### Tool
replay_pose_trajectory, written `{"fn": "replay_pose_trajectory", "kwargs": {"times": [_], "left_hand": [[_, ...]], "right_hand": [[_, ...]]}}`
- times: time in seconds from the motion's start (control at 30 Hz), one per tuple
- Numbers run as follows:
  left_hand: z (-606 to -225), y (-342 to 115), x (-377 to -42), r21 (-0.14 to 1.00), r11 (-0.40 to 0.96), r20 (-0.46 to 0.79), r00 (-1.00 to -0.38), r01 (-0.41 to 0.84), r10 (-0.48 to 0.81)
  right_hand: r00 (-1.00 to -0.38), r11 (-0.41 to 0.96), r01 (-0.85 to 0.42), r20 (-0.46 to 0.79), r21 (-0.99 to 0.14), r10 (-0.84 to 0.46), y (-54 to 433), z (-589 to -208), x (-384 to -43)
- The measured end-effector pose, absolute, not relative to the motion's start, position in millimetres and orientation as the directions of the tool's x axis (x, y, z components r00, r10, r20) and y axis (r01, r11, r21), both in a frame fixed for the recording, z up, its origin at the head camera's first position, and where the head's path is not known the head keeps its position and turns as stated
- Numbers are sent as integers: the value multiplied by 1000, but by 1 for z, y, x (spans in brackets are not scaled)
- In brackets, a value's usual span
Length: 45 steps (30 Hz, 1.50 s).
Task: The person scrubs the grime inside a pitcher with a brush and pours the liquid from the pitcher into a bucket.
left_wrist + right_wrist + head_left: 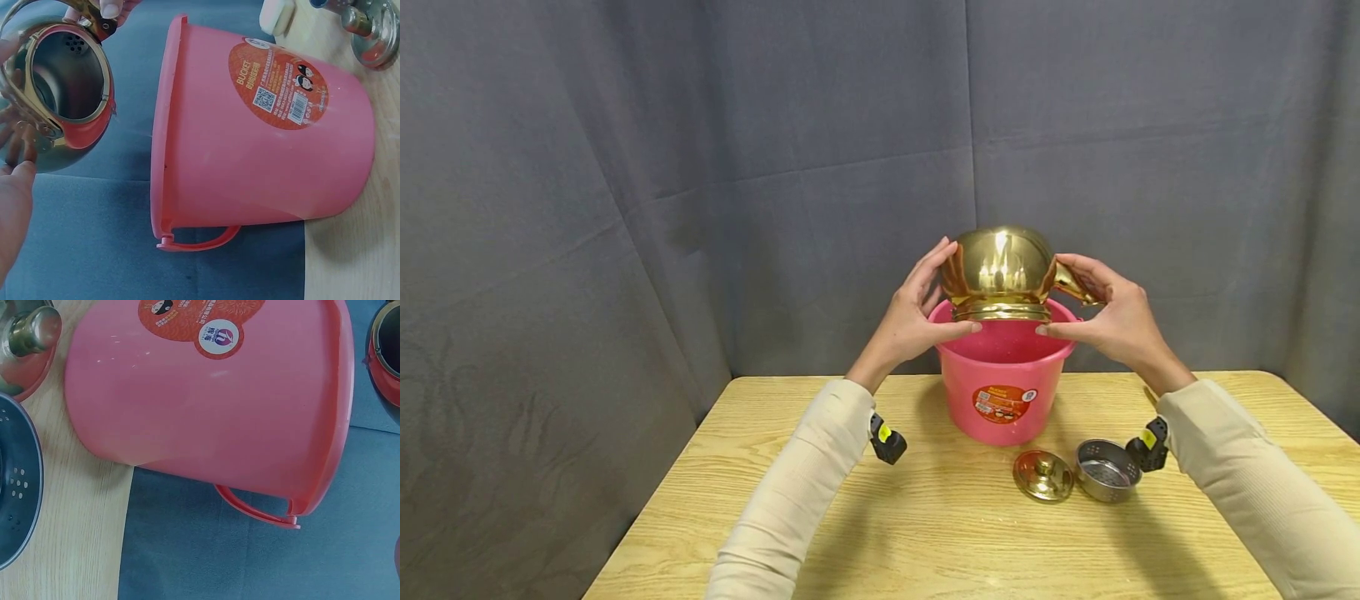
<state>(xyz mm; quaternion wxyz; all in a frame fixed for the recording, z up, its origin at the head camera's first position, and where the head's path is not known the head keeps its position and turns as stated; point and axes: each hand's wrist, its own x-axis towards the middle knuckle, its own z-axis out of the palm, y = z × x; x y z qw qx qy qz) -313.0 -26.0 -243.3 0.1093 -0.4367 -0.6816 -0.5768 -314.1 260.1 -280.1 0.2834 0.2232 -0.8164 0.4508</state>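
A shiny gold teapot (998,267) is tipped upside down over the pink bucket (958,392), its round opening facing down. My left hand (917,318) holds the teapot's left side, fingers spread along the body and thumb by the rim. On the other side, my right hand (1122,321) grips it around the spout (1070,283), thumb at the rim. The left wrist view looks into the teapot (69,75), showing strainer holes inside and the curved handle. In the right wrist view only part of the teapot's rim (379,353) appears.
In front of the bucket, a gold lid (1043,477) with a knob lies on the wooden table (925,533). Beside it stands a perforated metal strainer (1105,492). A white block-like thing (275,15) shows near the bucket. Grey curtain (850,167) hangs behind.
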Motion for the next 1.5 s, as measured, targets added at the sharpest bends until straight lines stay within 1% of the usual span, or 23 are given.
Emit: {"fn": "replay_pose_trajectory", "kwargs": {"times": [0.17,0.4,0.63,0.83,1.13,1.5], "left_hand": [[-244,-26,-313,686,-50,659,-591,726,466],[-242,-28,-310,672,-43,664,-576,739,477],[-242,-28,-308,668,-35,664,-575,743,478],[-243,-28,-308,651,-39,680,-559,758,475],[-246,-28,-309,644,-50,689,-549,764,473],[-248,-27,-309,627,-49,698,-533,777,479]], "right_hand": [[-739,503,-618,665,-605,-107,260,-280,-314],[-721,516,-628,685,-583,-104,260,-281,-315],[-709,524,-634,698,-569,-99,260,-283,-315],[-705,526,-632,705,-569,-84,258,-284,-316],[-684,505,-656,725,-561,-84,241,-266,-288],[-658,520,-668,748,-532,-81,241,-269,-285]]}}
